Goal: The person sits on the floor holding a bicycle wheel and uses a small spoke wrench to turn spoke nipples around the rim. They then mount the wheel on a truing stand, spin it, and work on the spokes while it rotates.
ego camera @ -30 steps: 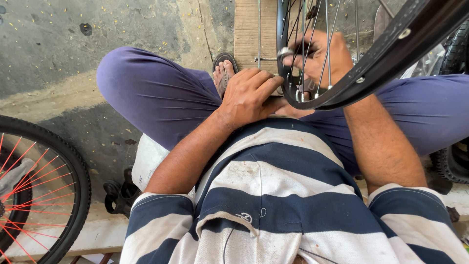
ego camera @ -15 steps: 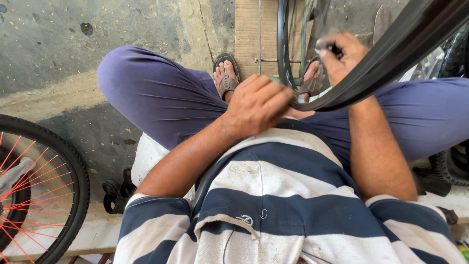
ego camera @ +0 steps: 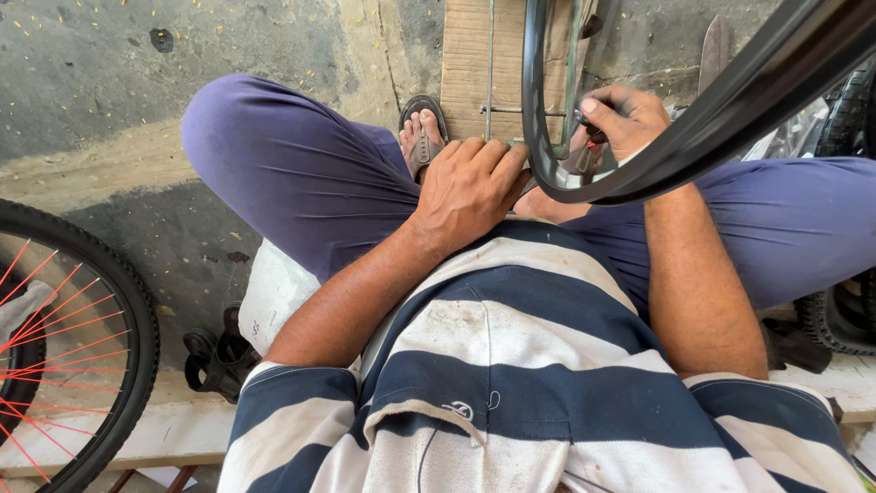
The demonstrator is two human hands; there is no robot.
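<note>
A black bicycle wheel rim [ego camera: 712,110] stands tilted over my lap, its thin spokes running up out of view. My left hand [ego camera: 470,187] rests on the rim's lower edge, fingers curled over it by my purple trousers. My right hand [ego camera: 620,119] is inside the rim, pinched around a small dark tool [ego camera: 593,137] near the spokes. My sandalled foot [ego camera: 422,135] shows just beyond the left hand.
A second wheel [ego camera: 73,347] with a black tyre and red spokes lies at the lower left. A wooden board [ego camera: 474,64] lies ahead on the concrete floor. Black parts [ego camera: 214,361] sit by my left hip, and a tyre [ego camera: 839,310] at the right.
The rim has swung so its spokes no longer cross my hands. My right hand has shifted right and down slightly; my left hand keeps its place on the rim.
</note>
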